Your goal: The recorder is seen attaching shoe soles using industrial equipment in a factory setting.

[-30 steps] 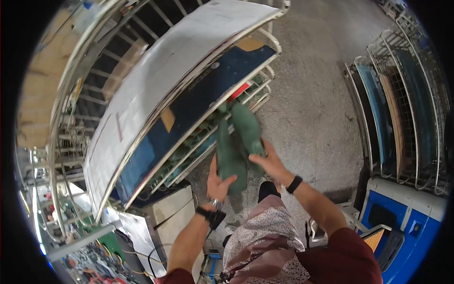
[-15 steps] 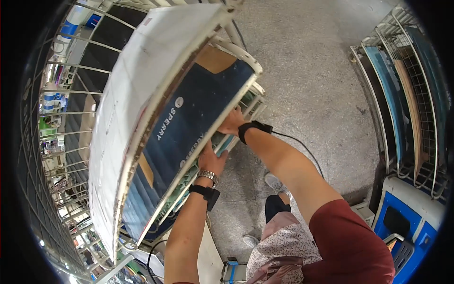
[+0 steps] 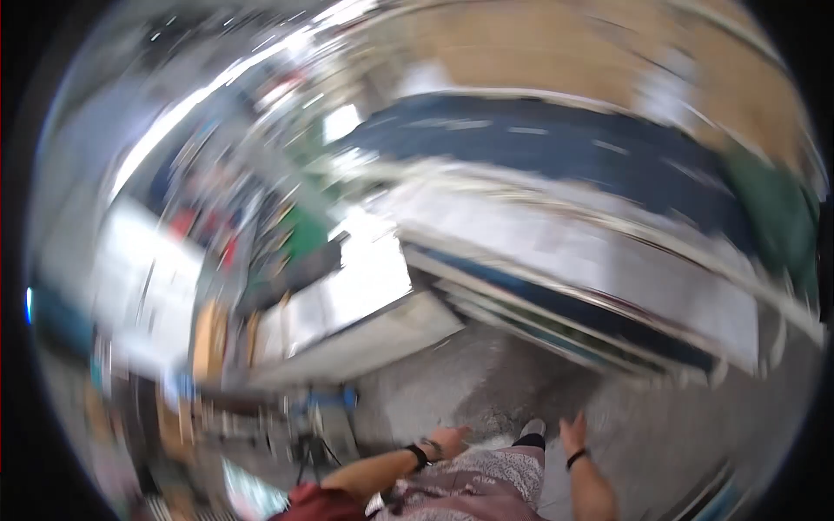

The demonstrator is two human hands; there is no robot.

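Note:
The whole picture is smeared by motion. My left hand [image 3: 447, 441] is low in front of my patterned apron [image 3: 473, 478], its blurred fingers stretched toward the right and nothing visible in them. On the other side of the apron, my right hand [image 3: 573, 432] hangs over the floor with its fingers apart, holding nothing. Both hands are away from the tiered rack [image 3: 599, 260], which stands ahead with a white sheet [image 3: 556, 247] on one level. Dark blue sheets [image 3: 539, 143] lie on the level above it, and more sheets show in the slots below.
A white-topped table or cabinet [image 3: 373, 339] stands left of the rack. Farther left are a white panel [image 3: 143, 273] and blurred shelving. Brown board [image 3: 565, 43] spans the upper right, above green material [image 3: 773, 217]. Grey floor [image 3: 417, 382] lies between me and the rack.
Both hands have come off the rack's edge and dropped back beside my body. The view has swung left and up, bringing the white-topped surface and shelving into sight.

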